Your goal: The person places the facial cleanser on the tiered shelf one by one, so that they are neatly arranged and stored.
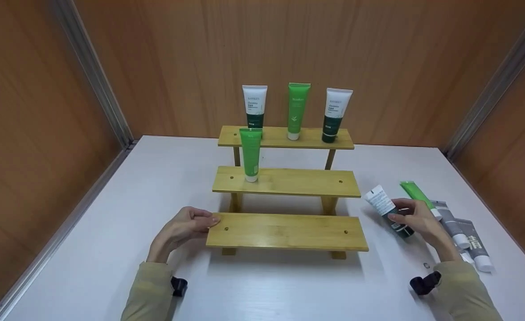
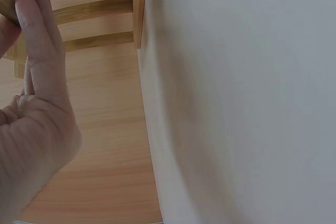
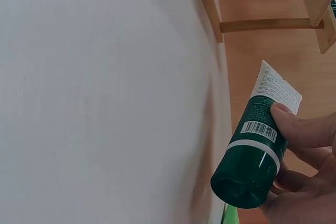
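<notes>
My right hand (image 1: 416, 218) grips a white and dark green squeeze tube (image 3: 257, 129) between thumb and fingers. The tube is tilted, its dark cap toward me and its printed back with a barcode showing in the right wrist view. It is held just right of a three-tier wooden display stand (image 1: 289, 232). At the left end of the lowest tier, my left hand (image 1: 184, 229) pinches the board's edge, thumb on top. A green tube (image 1: 250, 154) stands cap-down on the middle tier's left side. Along the top tier stand a white-and-green tube (image 1: 255, 104), a green one (image 1: 298, 109) and another white-and-green one (image 1: 336, 113).
On the table's right side lie a green tube (image 1: 418, 196) and several grey tubes (image 1: 474, 243), partly behind my right forearm. A small ring-like object (image 1: 426, 265) is near my right wrist. Wooden panels (image 1: 311, 53) enclose the white table (image 1: 262, 290) at back and sides.
</notes>
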{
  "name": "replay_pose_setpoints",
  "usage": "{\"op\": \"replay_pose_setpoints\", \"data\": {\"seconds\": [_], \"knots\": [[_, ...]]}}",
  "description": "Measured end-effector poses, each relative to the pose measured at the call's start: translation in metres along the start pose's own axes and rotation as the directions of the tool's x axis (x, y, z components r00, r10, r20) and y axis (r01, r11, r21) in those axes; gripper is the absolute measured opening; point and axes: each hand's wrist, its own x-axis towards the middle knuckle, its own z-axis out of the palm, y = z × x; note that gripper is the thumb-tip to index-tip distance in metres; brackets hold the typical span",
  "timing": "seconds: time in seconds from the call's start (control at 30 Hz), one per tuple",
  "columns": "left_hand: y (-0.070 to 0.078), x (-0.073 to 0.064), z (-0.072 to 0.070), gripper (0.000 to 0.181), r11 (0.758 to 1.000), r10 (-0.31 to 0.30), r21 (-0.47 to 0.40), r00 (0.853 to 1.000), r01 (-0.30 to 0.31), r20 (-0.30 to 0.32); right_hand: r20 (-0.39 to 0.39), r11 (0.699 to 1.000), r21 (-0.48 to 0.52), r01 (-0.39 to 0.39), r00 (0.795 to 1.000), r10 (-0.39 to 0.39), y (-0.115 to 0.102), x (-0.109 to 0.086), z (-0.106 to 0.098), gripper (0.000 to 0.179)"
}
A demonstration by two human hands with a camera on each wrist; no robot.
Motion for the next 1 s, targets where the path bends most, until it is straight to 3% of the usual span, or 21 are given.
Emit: {"op": "replay_pose_setpoints", "data": {"seconds": [0.2,0.6,1.0], "knots": [[0.001,-0.001,0.001,0.054,1.000,-0.007,0.009,1.000,0.007,-0.020,-0.023,0.999,0.050,0.022,1.000,-0.021,-0.005,-0.003,0.001,0.062],[0.001,-0.001,0.001,0.052,1.000,0.003,0.001,1.000,-0.003,-0.009,-0.145,0.984,0.138,0.111,0.985,-0.091,-0.015,-0.010,0.004,0.060],[0.001,-0.002,0.000,0.049,1.000,0.019,-0.007,0.999,-0.019,0.028,-0.256,0.935,0.259,0.240,0.951,-0.173,-0.029,-0.018,0.009,0.061]]}}
